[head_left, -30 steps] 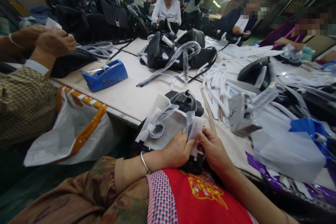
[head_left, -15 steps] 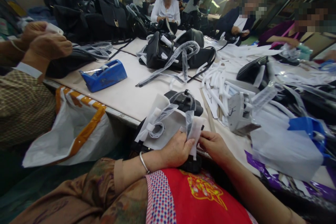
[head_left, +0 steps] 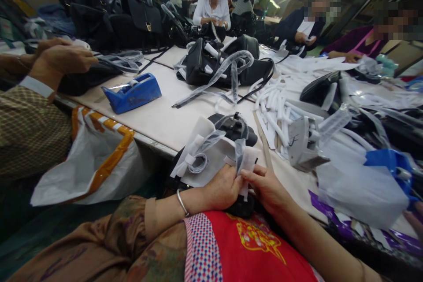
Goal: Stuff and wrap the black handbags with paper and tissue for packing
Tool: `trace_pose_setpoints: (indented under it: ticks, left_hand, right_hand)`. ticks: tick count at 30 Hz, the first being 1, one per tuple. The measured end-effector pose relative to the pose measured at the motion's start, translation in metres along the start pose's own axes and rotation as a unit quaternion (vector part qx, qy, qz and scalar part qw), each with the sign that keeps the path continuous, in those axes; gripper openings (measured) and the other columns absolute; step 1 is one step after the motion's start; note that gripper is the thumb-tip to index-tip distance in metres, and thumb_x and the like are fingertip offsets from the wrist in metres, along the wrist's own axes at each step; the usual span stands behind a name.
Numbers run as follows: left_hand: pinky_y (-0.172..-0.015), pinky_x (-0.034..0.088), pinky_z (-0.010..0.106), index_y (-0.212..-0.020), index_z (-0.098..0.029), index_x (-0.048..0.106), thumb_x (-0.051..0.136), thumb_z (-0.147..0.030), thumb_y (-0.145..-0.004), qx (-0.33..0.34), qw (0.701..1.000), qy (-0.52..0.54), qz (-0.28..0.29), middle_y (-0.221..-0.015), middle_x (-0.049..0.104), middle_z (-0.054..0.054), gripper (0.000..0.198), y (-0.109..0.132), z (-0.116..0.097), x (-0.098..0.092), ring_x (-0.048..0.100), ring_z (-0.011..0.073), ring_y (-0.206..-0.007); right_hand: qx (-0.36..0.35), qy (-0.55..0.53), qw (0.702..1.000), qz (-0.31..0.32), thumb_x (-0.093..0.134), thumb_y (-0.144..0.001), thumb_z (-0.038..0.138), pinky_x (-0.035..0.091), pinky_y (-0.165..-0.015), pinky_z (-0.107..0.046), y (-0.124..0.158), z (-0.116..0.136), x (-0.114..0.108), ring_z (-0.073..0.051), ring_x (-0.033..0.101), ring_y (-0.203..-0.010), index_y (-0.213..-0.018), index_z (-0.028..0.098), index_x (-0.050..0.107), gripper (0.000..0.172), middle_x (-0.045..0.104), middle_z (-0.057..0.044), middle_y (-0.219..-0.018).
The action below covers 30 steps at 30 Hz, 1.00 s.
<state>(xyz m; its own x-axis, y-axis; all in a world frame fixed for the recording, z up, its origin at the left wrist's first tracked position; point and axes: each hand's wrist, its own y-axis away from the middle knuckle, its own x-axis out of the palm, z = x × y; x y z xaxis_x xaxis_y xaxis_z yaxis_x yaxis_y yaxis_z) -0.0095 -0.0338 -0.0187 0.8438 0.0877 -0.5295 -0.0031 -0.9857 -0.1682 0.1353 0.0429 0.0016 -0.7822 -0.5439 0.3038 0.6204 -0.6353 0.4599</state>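
In my lap at the table's edge rests a black handbag (head_left: 246, 209), partly covered by a white foam sheet (head_left: 216, 158). My left hand (head_left: 224, 187), wearing a silver bangle, is closed on a white foam strip (head_left: 248, 165) at the bag's right side. The fingers of my right hand (head_left: 266, 185) pinch the same strip from the other side, close to my left thumb. A clear plastic sleeve (head_left: 240, 152) covers the bag's handle and runs down to the strip. A coiled white cord (head_left: 197, 163) lies on the foam sheet at left.
A blue tape dispenser (head_left: 137, 92) stands on the table at left, above a white sack (head_left: 82, 163). A grey tape dispenser (head_left: 304, 143) and white foam tubes (head_left: 271, 110) lie at right. Black bags (head_left: 228, 64) sit ahead. A co-worker's hands (head_left: 62, 59) are at far left.
My right hand has moved left, its fingers now over the front of the strip near my left thumb. My left hand stays in place. The co-worker's hands at left have shifted slightly.
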Motion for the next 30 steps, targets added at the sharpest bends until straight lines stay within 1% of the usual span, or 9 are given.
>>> trace_pose_setpoints:
  ticks: [4, 7, 10, 12, 15, 20, 25, 27, 30]
  left_hand:
    - [-0.099, 0.047, 0.042, -0.106, -0.011, 0.065, 0.037, -0.028, -0.098, 0.005, 0.999, 0.032, -0.003, -0.112, 0.066, 0.017, 0.034, 0.0, -0.004, -0.002, 0.06, 0.028, -0.109]
    - [-0.079, 0.051, 0.034, -0.093, -0.011, 0.068, 0.043, -0.037, -0.096, -0.065, 0.996, 0.054, -0.012, -0.094, 0.07, 0.013, 0.036, 0.001, -0.009, -0.004, 0.064, 0.0236, -0.088]
    - [-0.055, 0.042, 0.026, -0.076, -0.012, 0.068, 0.047, -0.053, -0.093, -0.156, 0.985, 0.073, 0.01, -0.072, 0.067, 0.007, 0.049, 0.001, -0.01, -0.005, 0.059, 0.0173, -0.064]
    - [-0.049, 0.035, 0.025, -0.071, -0.011, 0.069, 0.048, -0.061, -0.089, -0.193, 0.977, 0.091, 0.027, -0.065, 0.064, 0.005, 0.057, 0.0, -0.009, -0.005, 0.054, 0.0146, -0.058]
    - [-0.048, 0.03, 0.024, -0.07, -0.011, 0.069, 0.051, -0.065, -0.086, -0.217, 0.968, 0.122, 0.034, -0.062, 0.06, 0.003, 0.06, 0.0, -0.008, -0.007, 0.049, 0.012, -0.055]
    - [-0.049, 0.03, 0.023, -0.071, -0.011, 0.069, 0.055, -0.066, -0.083, -0.222, 0.961, 0.162, 0.035, -0.063, 0.058, 0.002, 0.059, 0.0, -0.009, -0.009, 0.048, 0.0114, -0.057]
    - [-0.05, 0.033, 0.022, -0.068, -0.011, 0.068, 0.057, -0.062, -0.084, -0.204, 0.96, 0.19, 0.027, -0.062, 0.057, 0.0, 0.055, 0.001, -0.008, -0.007, 0.046, 0.0105, -0.057]
    - [-0.05, 0.034, 0.022, -0.066, -0.011, 0.067, 0.055, -0.059, -0.087, -0.192, 0.963, 0.185, 0.019, -0.06, 0.057, 0.001, 0.053, 0.001, -0.008, -0.005, 0.047, 0.0105, -0.056]
    - [-0.054, 0.039, 0.023, -0.064, -0.013, 0.065, 0.054, -0.053, -0.089, -0.16, 0.973, 0.165, -0.01, -0.064, 0.061, 0.003, 0.049, -0.001, -0.007, -0.004, 0.051, 0.0119, -0.059]
  right_hand:
    - [-0.023, -0.013, 0.999, -0.046, 0.085, -0.065, 0.036, 0.053, -0.068, -0.031, -0.002, -0.009, 0.007, -0.022, 0.068, -0.073, -0.09, 0.017, 0.076, 0.033, 0.076, -0.006, -0.083]
    - [-0.028, -0.033, 0.998, -0.046, 0.085, -0.066, 0.034, 0.052, -0.063, -0.028, -0.001, -0.009, 0.007, -0.02, 0.067, -0.069, -0.089, 0.017, 0.076, 0.03, 0.075, -0.005, -0.078]
    - [-0.013, -0.061, 0.997, -0.049, 0.086, -0.064, 0.033, 0.049, -0.057, -0.025, 0.001, -0.006, 0.005, -0.015, 0.063, -0.06, -0.08, 0.017, 0.074, 0.026, 0.071, -0.001, -0.068]
    - [-0.002, -0.071, 0.996, -0.049, 0.087, -0.062, 0.034, 0.049, -0.055, -0.024, 0.002, -0.005, 0.003, -0.013, 0.06, -0.055, -0.072, 0.016, 0.072, 0.026, 0.069, 0.0, -0.063]
    - [0.015, -0.074, 0.997, -0.033, 0.088, -0.061, 0.035, 0.049, -0.055, -0.023, 0.0, -0.002, -0.001, -0.012, 0.059, -0.054, -0.066, 0.015, 0.069, 0.028, 0.067, 0.0, -0.06]
    - [0.026, -0.044, 0.999, 0.005, 0.088, -0.06, 0.038, 0.046, -0.053, -0.021, -0.007, 0.0, -0.011, -0.012, 0.059, -0.055, -0.066, 0.013, 0.071, 0.031, 0.067, -0.001, -0.061]
    - [0.037, -0.011, 0.999, 0.015, 0.088, -0.058, 0.045, 0.044, -0.053, -0.022, -0.012, -0.001, -0.017, -0.011, 0.055, -0.053, -0.065, 0.012, 0.068, 0.039, 0.065, -0.001, -0.06]
    - [0.033, 0.035, 0.999, 0.013, 0.085, -0.062, 0.051, 0.04, -0.05, -0.022, -0.011, 0.001, -0.018, -0.01, 0.052, -0.05, -0.064, 0.012, 0.067, 0.043, 0.061, 0.0, -0.057]
    - [0.003, 0.174, 0.985, 0.017, 0.075, -0.072, 0.058, 0.034, -0.046, -0.021, -0.005, 0.008, -0.021, -0.009, 0.047, -0.048, -0.064, 0.012, 0.065, 0.047, 0.055, 0.001, -0.052]
